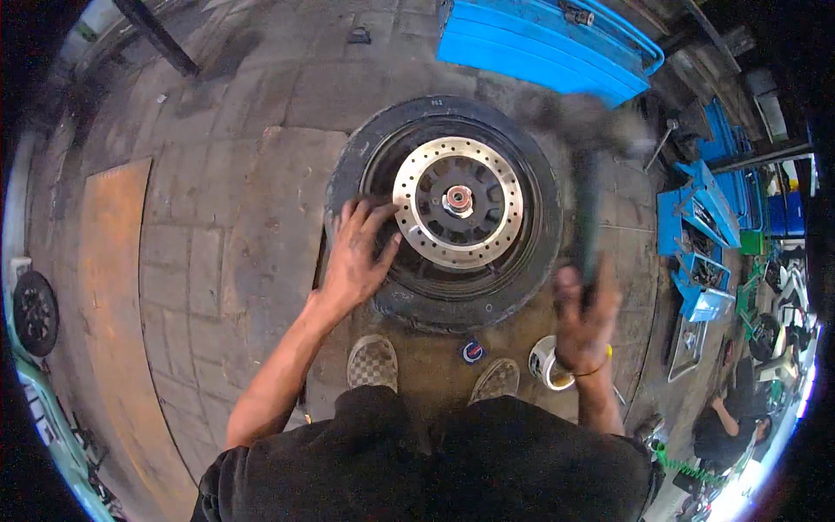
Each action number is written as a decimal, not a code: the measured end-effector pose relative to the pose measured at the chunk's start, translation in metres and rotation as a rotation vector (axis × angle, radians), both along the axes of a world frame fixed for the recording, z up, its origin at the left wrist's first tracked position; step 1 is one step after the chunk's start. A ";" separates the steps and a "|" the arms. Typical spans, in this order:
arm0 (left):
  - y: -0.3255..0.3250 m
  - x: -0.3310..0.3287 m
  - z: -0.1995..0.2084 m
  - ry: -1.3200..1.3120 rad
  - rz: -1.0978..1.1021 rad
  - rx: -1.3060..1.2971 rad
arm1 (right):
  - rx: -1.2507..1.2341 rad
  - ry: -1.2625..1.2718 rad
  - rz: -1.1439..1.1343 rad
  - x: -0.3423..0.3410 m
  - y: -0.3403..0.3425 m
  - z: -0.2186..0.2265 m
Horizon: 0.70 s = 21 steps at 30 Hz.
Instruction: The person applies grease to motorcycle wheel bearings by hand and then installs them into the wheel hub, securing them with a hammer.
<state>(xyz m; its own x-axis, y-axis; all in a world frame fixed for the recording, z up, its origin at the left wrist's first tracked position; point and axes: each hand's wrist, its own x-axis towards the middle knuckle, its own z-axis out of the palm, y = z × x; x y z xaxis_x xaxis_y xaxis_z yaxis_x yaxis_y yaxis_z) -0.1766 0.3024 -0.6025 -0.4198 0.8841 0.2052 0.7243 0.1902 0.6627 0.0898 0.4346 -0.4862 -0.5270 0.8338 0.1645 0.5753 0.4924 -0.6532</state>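
A motorcycle wheel lies flat before my feet, its black tire (532, 170) around a dark rim. On top sits a shiny drilled brake disc (416, 233), with a metal fitting (457, 201) upright at the hub. My left hand (356, 248) rests on the tire's left side, fingers spread, the tips near the disc's edge. To the right of the wheel my right hand (587, 326) is smeared by motion. It grips the lower end of a hammer's dark handle (587, 209); the blurred hammer head (591, 126) is beyond, near the tire's far right edge.
A white tub (548, 364) and a small blue lid (470, 351) stand near my shoes. A blue metal toolbox (539, 52) is at the back, and an open blue toolbox (696, 209) at the right. Rusty sheet (126, 304) lies left. Another person (731, 426) is at lower right.
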 end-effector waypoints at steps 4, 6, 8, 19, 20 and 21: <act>0.055 0.009 0.004 0.180 -0.113 -0.044 | 0.060 0.297 -0.003 -0.013 0.013 0.044; 0.083 0.010 -0.001 0.240 -0.148 -0.085 | 0.028 0.326 -0.003 -0.013 0.014 0.043; 0.099 0.013 -0.014 0.328 -0.188 -0.096 | -0.033 0.296 -0.019 -0.002 0.006 0.025; 0.103 0.020 -0.027 0.298 -0.175 -0.062 | -0.272 -0.005 -0.005 0.004 -0.015 -0.022; 0.100 0.018 -0.029 0.278 -0.164 -0.067 | -0.254 -0.019 0.016 0.000 -0.016 -0.021; 0.099 0.018 -0.025 0.255 -0.158 -0.064 | -0.250 -0.018 0.036 0.000 -0.015 -0.021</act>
